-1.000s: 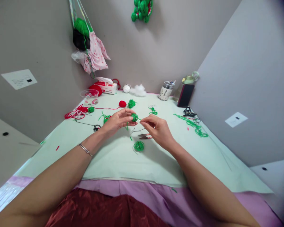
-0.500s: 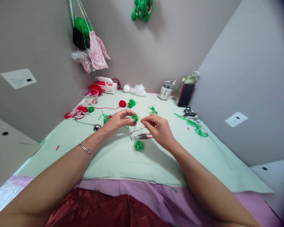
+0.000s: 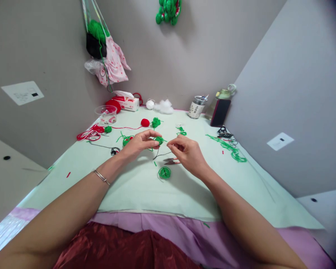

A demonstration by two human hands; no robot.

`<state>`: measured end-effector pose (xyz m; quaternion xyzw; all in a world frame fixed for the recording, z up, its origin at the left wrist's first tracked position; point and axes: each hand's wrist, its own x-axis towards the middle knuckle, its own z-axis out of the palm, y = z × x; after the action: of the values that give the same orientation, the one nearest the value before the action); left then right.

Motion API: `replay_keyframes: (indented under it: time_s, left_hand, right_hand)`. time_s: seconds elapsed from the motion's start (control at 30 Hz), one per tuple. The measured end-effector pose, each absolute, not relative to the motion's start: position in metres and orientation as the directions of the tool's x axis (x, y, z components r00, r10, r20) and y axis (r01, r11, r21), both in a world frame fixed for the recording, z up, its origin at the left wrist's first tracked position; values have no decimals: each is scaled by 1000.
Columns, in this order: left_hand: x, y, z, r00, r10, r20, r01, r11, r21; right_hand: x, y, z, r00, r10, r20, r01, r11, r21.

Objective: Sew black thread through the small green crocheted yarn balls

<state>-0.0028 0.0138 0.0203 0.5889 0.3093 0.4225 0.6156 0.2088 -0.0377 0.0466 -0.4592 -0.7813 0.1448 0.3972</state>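
Note:
My left hand (image 3: 140,144) holds a small green crocheted piece (image 3: 159,140) between thumb and fingers above the table. Just to its right, my right hand (image 3: 188,151) is closed in a pinch on a thin needle, which hardly shows now. A dark thread (image 3: 162,154) hangs below the green piece and runs toward my right fingers. Under my right hand lies a pair of thread snips (image 3: 171,161), partly covered by it. Nearer to me on the cloth is a round green yarn piece (image 3: 164,172) with something dark on it.
Red yarn (image 3: 91,132), a red ball (image 3: 145,122) and green yarn scraps (image 3: 232,151) lie around. Behind stand a clear tub (image 3: 105,115), a tissue box (image 3: 128,104), white stuffing (image 3: 164,106), a pen tin (image 3: 196,107) and a phone (image 3: 220,113). Black-handled scissors (image 3: 223,132) lie right.
The pale needle that showed between the green piece and my right fingers is hardly visible now. The dark thread's end has shifted slightly left. Both hands stay nearly in place.

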Motion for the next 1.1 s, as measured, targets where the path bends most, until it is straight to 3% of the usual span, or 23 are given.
replay_keyframes:
  time_s: [0.2, 0.4, 0.7, 1.1]
  left_hand:
    - [-1, 14, 19, 464, 877, 127, -136, -71, 988]
    - [-2, 14, 17, 510, 854, 106, -220, 11, 975]
    - [3, 10, 19, 527, 843, 108, -315, 76, 946]
    - [6, 7, 16, 490, 861, 135, -275, 5, 961]
  right_hand:
    - [207, -35, 46, -264, 857, 442, 574, 508, -642]
    - [211, -31, 48, -248, 908, 338, 400, 414, -817]
    - [211, -27, 44, -280, 937, 209, 222, 275, -935]
    - [204, -28, 37, -187, 888, 419, 381, 459, -802]
